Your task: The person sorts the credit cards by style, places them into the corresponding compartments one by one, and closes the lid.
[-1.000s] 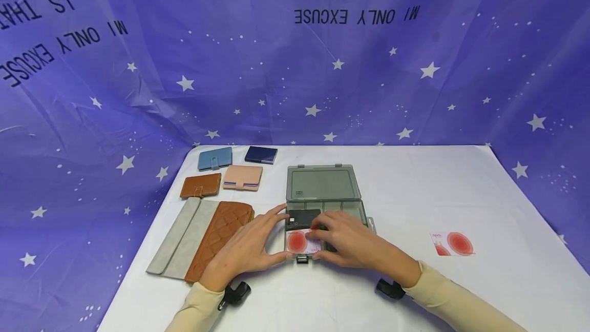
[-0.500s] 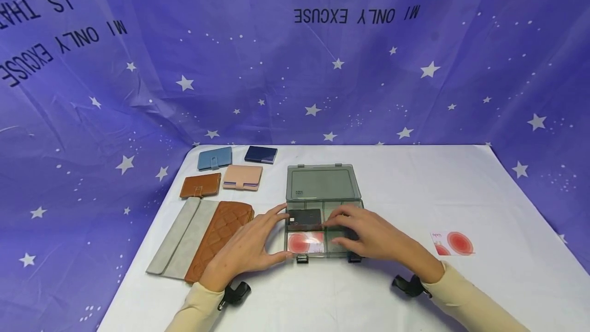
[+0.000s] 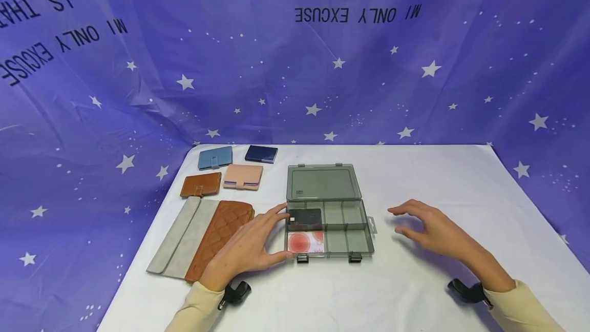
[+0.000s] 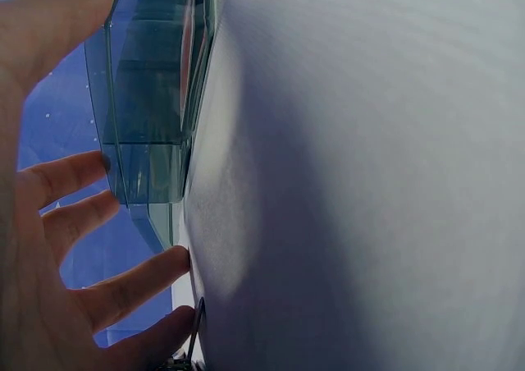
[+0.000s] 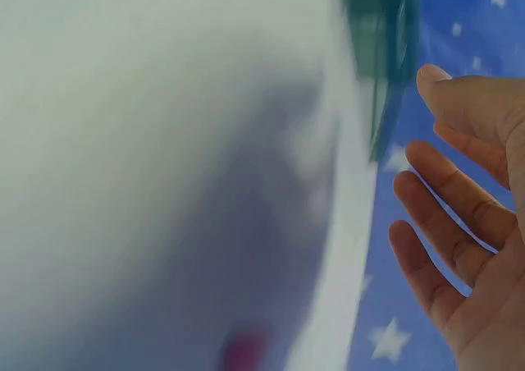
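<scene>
The left hand rests against the left end of the grey organiser box, thumb at the near corner and forefinger at the far one, fingers spread and barely bent. The right hand hovers over the counter right of the box, fingers loose, holding nothing. Inside the box's left compartments lie a black card and a red-spotted card. Left of the box sits a brown quilted wallet.
</scene>
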`<state>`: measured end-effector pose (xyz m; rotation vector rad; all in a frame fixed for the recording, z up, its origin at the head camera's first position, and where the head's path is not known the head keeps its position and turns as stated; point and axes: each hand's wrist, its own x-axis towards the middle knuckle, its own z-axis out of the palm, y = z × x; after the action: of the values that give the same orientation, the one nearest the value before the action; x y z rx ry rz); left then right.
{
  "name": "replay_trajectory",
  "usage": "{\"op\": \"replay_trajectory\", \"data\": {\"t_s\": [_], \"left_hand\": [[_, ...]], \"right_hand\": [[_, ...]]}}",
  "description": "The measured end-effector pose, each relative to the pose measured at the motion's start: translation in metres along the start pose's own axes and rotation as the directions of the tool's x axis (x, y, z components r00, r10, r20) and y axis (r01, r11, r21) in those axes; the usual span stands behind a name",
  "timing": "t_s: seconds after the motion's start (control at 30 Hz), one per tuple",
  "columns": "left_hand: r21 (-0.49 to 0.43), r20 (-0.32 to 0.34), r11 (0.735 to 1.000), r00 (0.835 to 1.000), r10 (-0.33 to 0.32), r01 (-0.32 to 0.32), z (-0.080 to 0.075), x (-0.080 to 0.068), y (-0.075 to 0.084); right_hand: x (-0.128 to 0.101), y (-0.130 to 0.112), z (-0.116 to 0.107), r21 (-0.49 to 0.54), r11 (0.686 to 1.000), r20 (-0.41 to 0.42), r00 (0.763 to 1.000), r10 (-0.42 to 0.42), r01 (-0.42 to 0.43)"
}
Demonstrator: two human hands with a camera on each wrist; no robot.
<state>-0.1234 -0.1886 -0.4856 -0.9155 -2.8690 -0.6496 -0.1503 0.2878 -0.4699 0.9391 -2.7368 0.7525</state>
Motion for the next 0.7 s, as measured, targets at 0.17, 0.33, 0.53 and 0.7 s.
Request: {"op": "replay_trajectory", "data": {"t_s": [0.17, 0.33, 0.53, 0.7], "left_hand": [[-0.008, 0.020, 1.000, 1.000, -0.018, 0.018, -0.001, 0.000, 0.000], [-0.013, 0.005, 1.000, 1.000, -0.011, 0.011, -0.001, -0.001, 0.000], [-0.008, 0.013, 1.000, 1.000, -0.012, 0.012, -0.001, -0.001, 0.001], [-0.005, 0.009, 1.000, 1.000, -0.008, 0.008, -0.001, -0.001, 0.001]], "right_hand": [[-0.030, 0.025, -0.013, 0.020, 0.996, 0.005, 0.997, 0.082, -0.082], [-0.055, 0.047, -0.025, 0.017, 0.996, -0.001, 0.996, 0.091, -0.091], [-0.080, 0.067, -0.038, -0.035, 0.994, -0.031, 0.994, 0.103, -0.104], [-0.099, 0.079, -0.048, -0.065, 0.987, -0.049, 0.988, 0.146, -0.149]]}}
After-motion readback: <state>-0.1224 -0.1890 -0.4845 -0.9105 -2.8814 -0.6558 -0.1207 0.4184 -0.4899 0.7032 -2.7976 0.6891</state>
